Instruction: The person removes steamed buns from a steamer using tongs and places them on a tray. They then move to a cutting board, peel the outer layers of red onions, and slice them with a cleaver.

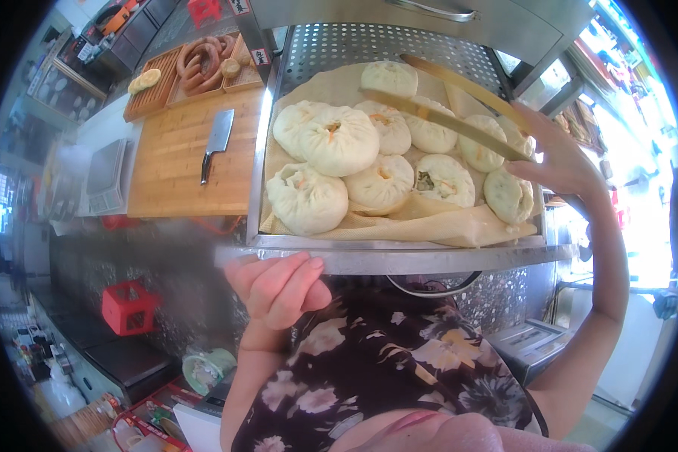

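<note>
My right hand (559, 152) grips a pair of long tongs (449, 118), whose arms reach left over several steamed buns (339, 141). The tong tips are spread near a bun (390, 79) at the back; whether they touch it I cannot tell. The buns lie on a beige cloth (452, 226) in a pulled-out metal steamer drawer (282, 242) with a perforated base. One bun rests partly over another at the left. Against the drawer's front edge, my left hand (279, 288) has its fingers curled; whether it grips the edge is unclear.
Left of the drawer, a cleaver (217, 135) lies on a wooden cutting board (175, 164), with a kitchen scale (106, 175) beyond it. Sausages (200, 65) and round pieces sit in wooden trays (158, 87) behind. A closed steel drawer (429, 25) stands above the buns. A red stool (129, 307) is lower left.
</note>
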